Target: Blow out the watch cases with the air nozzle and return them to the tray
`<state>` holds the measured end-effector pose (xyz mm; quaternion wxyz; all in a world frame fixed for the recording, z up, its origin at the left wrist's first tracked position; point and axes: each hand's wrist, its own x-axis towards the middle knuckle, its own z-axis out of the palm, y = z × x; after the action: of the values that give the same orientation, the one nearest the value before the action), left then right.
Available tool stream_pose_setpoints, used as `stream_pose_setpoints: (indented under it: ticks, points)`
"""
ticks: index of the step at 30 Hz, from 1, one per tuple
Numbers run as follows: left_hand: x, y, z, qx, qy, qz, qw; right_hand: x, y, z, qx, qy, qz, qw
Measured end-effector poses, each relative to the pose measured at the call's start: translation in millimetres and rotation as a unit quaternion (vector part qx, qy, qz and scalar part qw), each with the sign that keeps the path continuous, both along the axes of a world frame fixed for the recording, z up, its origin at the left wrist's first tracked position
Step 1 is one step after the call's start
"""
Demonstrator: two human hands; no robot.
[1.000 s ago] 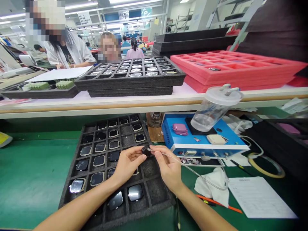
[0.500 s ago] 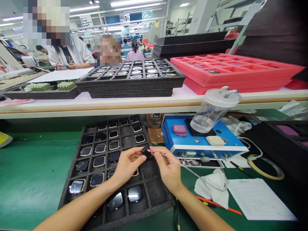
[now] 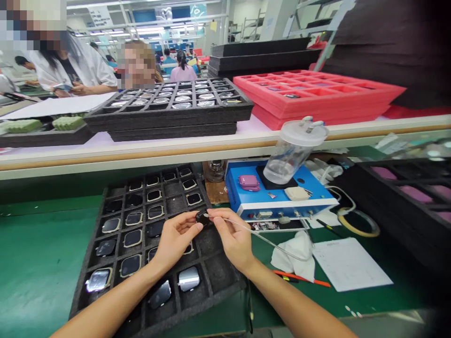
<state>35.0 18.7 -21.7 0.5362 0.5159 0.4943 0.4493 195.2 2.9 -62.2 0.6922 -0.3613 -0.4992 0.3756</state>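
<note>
One illegible sheet [image 3: 352, 265]; left grip [image 3: 178, 239]: black piece [image 3: 202, 217]; right grip [image 3: 235, 240]: tube [image 3: 263, 238].

L hand [image 3: 176, 241] and R hand [image 3: 235, 241] are seen bare, w/ slim fingers and narrow wrists. L forearm [image 3: 116, 299] and R forearm [image 3: 294, 300] are likewise left uncovered, slender & smooth, approx. straight-sided, slightly widened toward the elbow; upper arms are cut off by the frame edge, so sleeves can't be made out.

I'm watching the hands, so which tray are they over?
The black tray with squarish screens, on the green table. The left hand and right hand are above it; the other trays are on the shelf or far right.
</note>
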Motion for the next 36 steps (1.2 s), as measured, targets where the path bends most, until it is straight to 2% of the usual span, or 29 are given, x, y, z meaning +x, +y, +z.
stream_pose_setpoints:
  ticks: [12, 36]
  points:
    - [0.6, 5.7, 1.5, -0.006, 0.025, 0.025, 0.999, 1.7, 4.4, 3.8, 0.022, 0.015, 0.005, 1.000]
    - [1.6, 5.9, 2.1, 0.018, 0.044, 0.001, 0.999, 1.8, 4.3, 5.9, 0.017, 0.005, 0.000, 1.000]
